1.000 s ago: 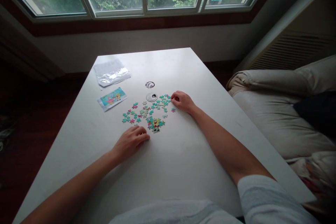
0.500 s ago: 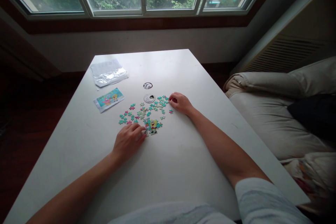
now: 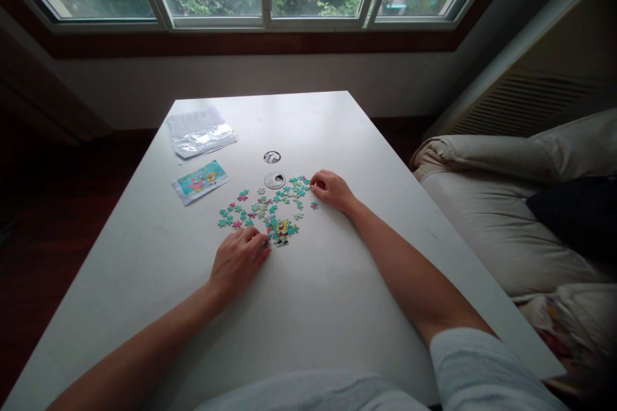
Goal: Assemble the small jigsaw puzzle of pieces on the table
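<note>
A partly joined jigsaw puzzle with a yellow cartoon figure lies on the white table. My left hand rests at its lower left edge, with fingers closed on a small puzzle piece at the fingertips, mostly hidden. Loose puzzle pieces in teal, pale green and pink spread behind the joined part. At the right end of this spread my right hand lies with curled fingers, thumb and forefinger close together beside teal pieces. Whatever they might pinch is hidden.
A picture card of the cartoon scene lies on the left. Behind it is a clear plastic bag. Two round silvery items, one nearer, sit behind the pieces. A beige sofa stands right of the table, a window beyond.
My left hand has shifted very slightly right, its fingertips closer in against the joined puzzle's left edge. The right hand has stayed in place. The view has moved slightly.
</note>
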{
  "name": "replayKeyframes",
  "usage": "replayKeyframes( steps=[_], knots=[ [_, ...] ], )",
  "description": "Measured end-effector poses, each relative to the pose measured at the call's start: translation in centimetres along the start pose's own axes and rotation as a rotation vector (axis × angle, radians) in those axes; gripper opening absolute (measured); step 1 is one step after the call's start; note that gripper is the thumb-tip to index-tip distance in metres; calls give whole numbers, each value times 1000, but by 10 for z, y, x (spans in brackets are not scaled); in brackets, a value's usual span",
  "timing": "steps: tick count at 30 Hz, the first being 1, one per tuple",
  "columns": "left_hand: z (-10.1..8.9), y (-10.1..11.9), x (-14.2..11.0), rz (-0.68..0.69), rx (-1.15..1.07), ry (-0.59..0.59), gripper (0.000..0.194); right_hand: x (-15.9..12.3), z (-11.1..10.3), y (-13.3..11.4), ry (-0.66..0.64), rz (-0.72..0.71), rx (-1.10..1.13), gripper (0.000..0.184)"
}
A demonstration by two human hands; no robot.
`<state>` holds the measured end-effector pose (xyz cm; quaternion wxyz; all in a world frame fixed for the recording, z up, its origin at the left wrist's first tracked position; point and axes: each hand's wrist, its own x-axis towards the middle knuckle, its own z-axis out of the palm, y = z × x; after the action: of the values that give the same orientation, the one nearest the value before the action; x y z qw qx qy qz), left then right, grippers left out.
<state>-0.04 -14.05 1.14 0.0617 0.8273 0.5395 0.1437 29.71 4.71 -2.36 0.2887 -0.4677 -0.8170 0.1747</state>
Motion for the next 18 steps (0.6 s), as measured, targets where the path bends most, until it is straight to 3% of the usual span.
replayKeyframes(
  steps=[13, 18],
  knots=[
    [9, 3, 8, 54, 16, 80, 18, 0, 2, 2, 11, -7, -4, 6],
    [10, 3, 8, 46, 7, 61, 18, 0, 1, 0, 9, -10, 0, 6]
  ],
)
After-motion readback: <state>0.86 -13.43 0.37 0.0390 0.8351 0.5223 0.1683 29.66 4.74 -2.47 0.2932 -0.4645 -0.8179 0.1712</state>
